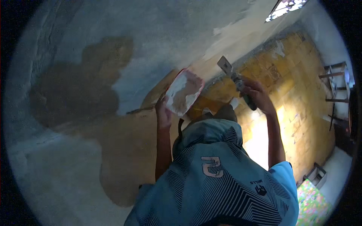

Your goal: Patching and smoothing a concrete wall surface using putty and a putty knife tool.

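Note:
My left hand [163, 111] grips the side of a shallow tub [183, 92] with a red rim. Pale, whitish paste coats the tub's inside, with a darker patch in the middle. In my right hand [257, 93] is a putty knife [225, 65], its handle smeared with paste and its flat metal blade pointing up and to the left. The blade is to the right of the tub, apart from it and from the wall. The plastered wall [147, 49] rises close on my left, patchy grey and pale.
Yellowish floor tiles [264, 71] run along the wall's foot, with a bright patch of light on my right. A wooden frame or rack [336, 86] stands at the far right. Lower right lies a colourful patterned cloth [312, 201]. A bright opening [285, 9] shows at the top.

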